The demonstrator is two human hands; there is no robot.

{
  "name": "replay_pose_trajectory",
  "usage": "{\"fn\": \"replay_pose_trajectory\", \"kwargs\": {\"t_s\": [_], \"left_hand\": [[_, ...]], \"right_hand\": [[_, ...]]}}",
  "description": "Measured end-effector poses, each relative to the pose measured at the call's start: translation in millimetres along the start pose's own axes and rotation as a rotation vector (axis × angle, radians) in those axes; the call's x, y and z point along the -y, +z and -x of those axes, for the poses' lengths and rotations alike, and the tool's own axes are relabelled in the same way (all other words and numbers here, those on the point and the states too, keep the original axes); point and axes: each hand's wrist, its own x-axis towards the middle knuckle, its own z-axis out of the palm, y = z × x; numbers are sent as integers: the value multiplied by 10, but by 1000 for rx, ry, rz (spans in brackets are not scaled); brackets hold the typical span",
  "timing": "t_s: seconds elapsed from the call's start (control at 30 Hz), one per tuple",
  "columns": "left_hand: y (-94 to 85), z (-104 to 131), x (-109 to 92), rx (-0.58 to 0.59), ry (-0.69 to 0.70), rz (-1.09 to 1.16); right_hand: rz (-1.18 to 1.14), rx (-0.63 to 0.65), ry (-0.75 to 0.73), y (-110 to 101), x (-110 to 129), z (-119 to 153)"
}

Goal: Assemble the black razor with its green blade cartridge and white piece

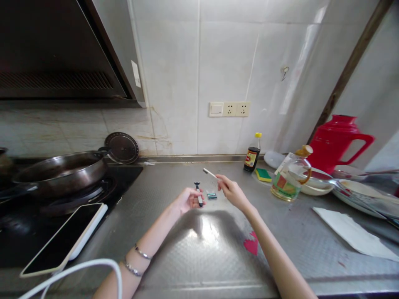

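Near the middle of the steel counter, my left hand holds a razor handle upright, its dark head end pointing away from me. My right hand pinches a thin white stick with a dark tip, which points up and to the left. Between the two hands a small teal and dark piece, which looks like a razor cartridge, lies on the counter, touched by neither hand.
At left are a phone, a white cable and a pan on the stove. A sauce bottle, sponge, oil jug, red thermos, dishes and white paper stand or lie at right.
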Motion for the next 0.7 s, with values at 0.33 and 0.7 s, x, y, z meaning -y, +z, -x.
{"fn": "replay_pose_trajectory", "kwargs": {"t_s": [0.33,0.7], "left_hand": [[2,-11,50,51,-36,9],[26,-42,108,22,-74,-12]], "right_hand": [[51,123,-120,148,-257,8],[218,90,-89,113,-236,46]]}}
